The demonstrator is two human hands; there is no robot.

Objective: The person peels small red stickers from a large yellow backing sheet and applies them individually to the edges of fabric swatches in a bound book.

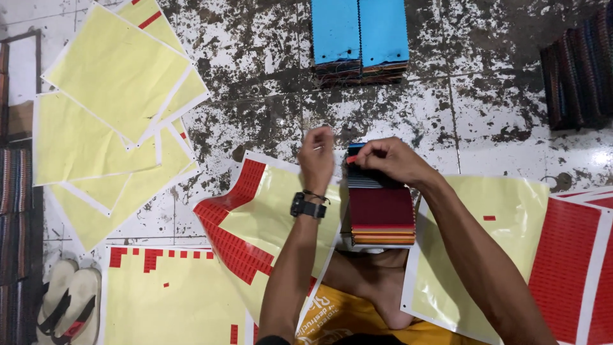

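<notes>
A stack of fabric swatches (381,214), dark red on top with orange and other colours at its edge, rests on my leg. My right hand (383,158) pinches a small red sticker at the stack's far edge, fingers closed on it. My left hand (317,153), with a black watch on its wrist, hovers raised just left of the stack, fingers together; what it holds, if anything, is too small to tell. Under my left arm lies a yellow sheet with rows of red stickers (239,211).
Yellow backing sheets (108,96) lie piled at the left. A blue-topped swatch pile (359,38) sits at the top centre, dark swatches (578,67) at the top right. Sticker sheets (568,255) lie at the right, sandals (67,300) at bottom left.
</notes>
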